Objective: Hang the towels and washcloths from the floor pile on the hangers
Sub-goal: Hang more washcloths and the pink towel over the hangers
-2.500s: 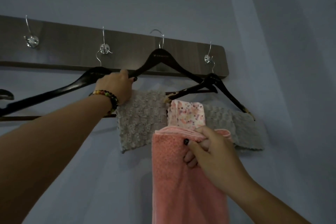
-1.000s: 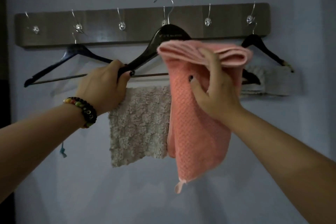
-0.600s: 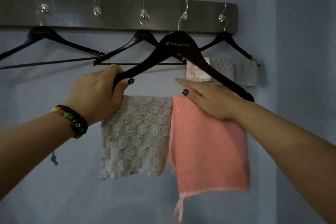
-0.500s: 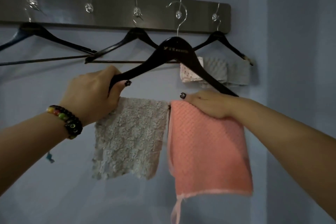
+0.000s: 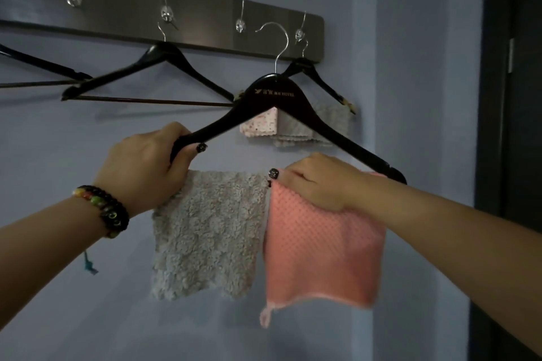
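Hook rail [image 5: 205, 23] at twelve o'clock. Black hanger [image 5: 275, 94] off its hook — my left hand [image 5: 146, 167] grips its nine o'clock arm to steady it. Pink washcloth [image 5: 322, 252] drapes the bar beside the grey washcloth [image 5: 205, 231]; my right hand [image 5: 316, 182] pinches its fold, seating it.

Dim light falls on a plain bluish-grey wall [image 5: 410, 97]; a dark door frame [image 5: 492, 126] stands at the right edge.
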